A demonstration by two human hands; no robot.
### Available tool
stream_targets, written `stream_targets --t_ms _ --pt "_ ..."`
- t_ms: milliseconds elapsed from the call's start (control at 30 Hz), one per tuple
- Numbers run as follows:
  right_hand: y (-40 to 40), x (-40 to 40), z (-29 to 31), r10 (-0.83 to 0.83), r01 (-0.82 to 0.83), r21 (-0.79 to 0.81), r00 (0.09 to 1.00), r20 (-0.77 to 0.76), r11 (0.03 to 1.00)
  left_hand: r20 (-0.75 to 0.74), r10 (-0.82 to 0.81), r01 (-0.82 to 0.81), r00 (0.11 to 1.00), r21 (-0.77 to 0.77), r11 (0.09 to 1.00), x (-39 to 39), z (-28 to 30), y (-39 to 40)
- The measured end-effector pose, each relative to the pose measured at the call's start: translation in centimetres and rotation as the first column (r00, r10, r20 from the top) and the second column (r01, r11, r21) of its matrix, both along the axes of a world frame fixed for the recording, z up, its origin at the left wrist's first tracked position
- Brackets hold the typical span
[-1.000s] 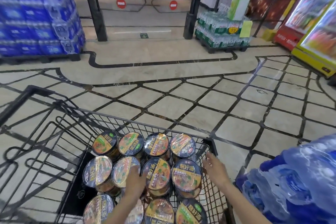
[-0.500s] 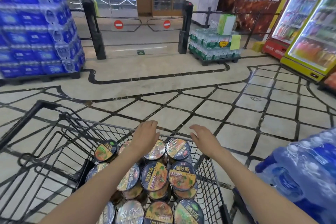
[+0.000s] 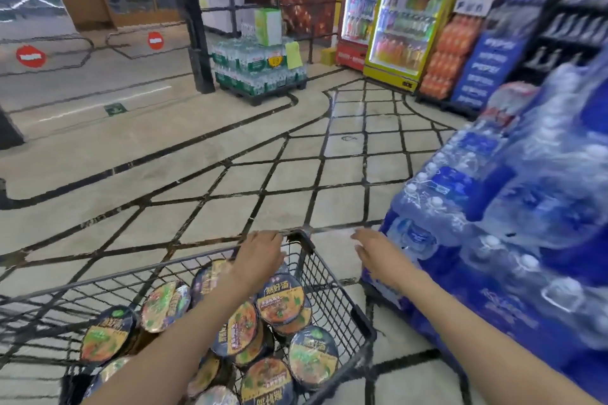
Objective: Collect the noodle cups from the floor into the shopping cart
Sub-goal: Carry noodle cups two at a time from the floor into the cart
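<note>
The black wire shopping cart (image 3: 332, 286) fills the lower left of the head view. Inside it lie several noodle cups (image 3: 279, 301) with dark rims and orange and green lids, packed side by side and partly stacked. My left hand (image 3: 260, 253) reaches across the cups to the cart's far rim near its right corner, fingers relaxed and holding nothing. My right hand (image 3: 375, 246) hovers outside the cart, just right of that corner, with straight fingers and nothing in it. No cup shows on the visible floor.
Shrink-wrapped packs of water bottles (image 3: 493, 223) are stacked close on the right of the cart. Farther off stand a pallet of green-labelled bottles (image 3: 260, 76), lit drink fridges (image 3: 401, 10), and a barrier gate with no-entry signs (image 3: 154, 40). Tiled floor lies ahead.
The view has swung to the right. Both hands have moved forward: the left from above the cups to the cart's far rim, the right out past the cart's right corner.
</note>
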State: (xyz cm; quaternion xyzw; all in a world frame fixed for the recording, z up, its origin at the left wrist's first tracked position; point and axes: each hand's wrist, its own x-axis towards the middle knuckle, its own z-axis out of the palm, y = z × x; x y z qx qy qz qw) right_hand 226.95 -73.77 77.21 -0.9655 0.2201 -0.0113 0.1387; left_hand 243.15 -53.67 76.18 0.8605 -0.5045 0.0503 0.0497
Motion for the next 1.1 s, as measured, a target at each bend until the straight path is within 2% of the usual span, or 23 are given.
stream_targets --t_ms 167,233,300,433,600,700,800,900,1000,1100 --pt "-0.1 -11.0 -0.3 -0.265 0.265 -0.019 0.964 -0.002 0.964 -0.02 -0.249 0.249 0.968 0.027 0.968 -5.4 -1.1 -5.0" --pt "0.5 -16.3 -0.6 -0.393 0.393 0.008 0.919 0.003 0.919 -0.051 -0.326 0.329 0.944 0.068 0.942 -8.7 -1.3 -7.3" --pt "1.7 -22.2 -0.7 -0.528 0.528 -0.006 0.848 -0.036 0.849 -0.011 -0.458 0.457 0.889 0.087 0.885 -12.9 -0.8 -9.7" --pt "5.5 -35.2 -1.4 -0.727 0.727 -0.028 0.684 -0.058 0.686 0.127 -0.739 0.742 0.662 0.034 0.67 -23.5 -0.6 -13.2" --pt "12.2 -50.4 -1.1 -0.892 0.891 -0.022 0.452 -0.025 0.453 0.182 -0.918 0.931 0.351 0.04 0.364 -38.5 -1.5 -15.5" --pt "17.8 -60.8 -1.2 -0.972 0.972 -0.042 0.229 -0.05 0.231 0.182 -0.963 0.975 0.198 0.062 0.212 -49.5 -1.9 -15.4" --pt "23.5 -70.6 -1.5 -0.993 0.994 -0.071 0.074 -0.091 0.08 0.163 -0.984 0.996 0.075 0.03 0.081 -60.6 -3.0 -14.6" --pt "29.1 -79.2 -2.1 -0.984 0.993 -0.065 -0.111 -0.142 -0.103 0.233 -0.971 0.996 -0.047 0.08 -0.029 -71.1 -3.7 -12.8" --pt "33.8 -85.9 -2.4 -0.969 0.98 -0.083 -0.194 -0.151 -0.183 0.246 -0.958 0.989 -0.149 0.049 -0.141 -79.7 -3.5 -11.0" --pt "36.3 -91.0 -2.4 -0.958 0.963 -0.096 -0.262 -0.119 -0.252 0.223 -0.956 0.982 -0.19 0.045 -0.185 -86.2 -3.7 -10.7"
